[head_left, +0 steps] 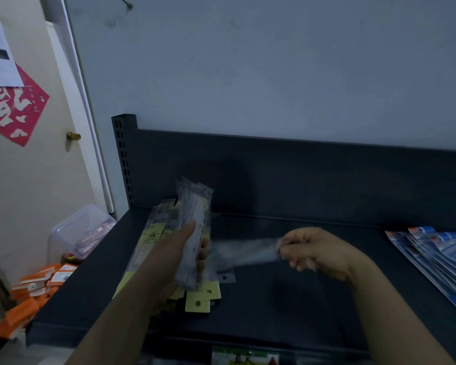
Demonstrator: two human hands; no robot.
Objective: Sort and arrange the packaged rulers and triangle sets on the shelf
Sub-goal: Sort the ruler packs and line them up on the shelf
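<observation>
My left hand [181,248] grips a bundle of clear packaged rulers [192,214] that stands upright above the dark shelf [287,306]. More packaged rulers with yellow header cards [198,302] lie in a loose pile under that hand. My right hand [313,252] pinches the end of one clear ruler packet [245,252], which stretches blurred toward the bundle. Blue packaged sets [437,256] are fanned out in a stack at the right end of the shelf.
The shelf has a dark back panel [300,175] and a slotted upright post [124,159] at its left. Left of the shelf stand a clear plastic bin [77,233] and a heap of orange boxes [34,288] on the floor by a door [37,167].
</observation>
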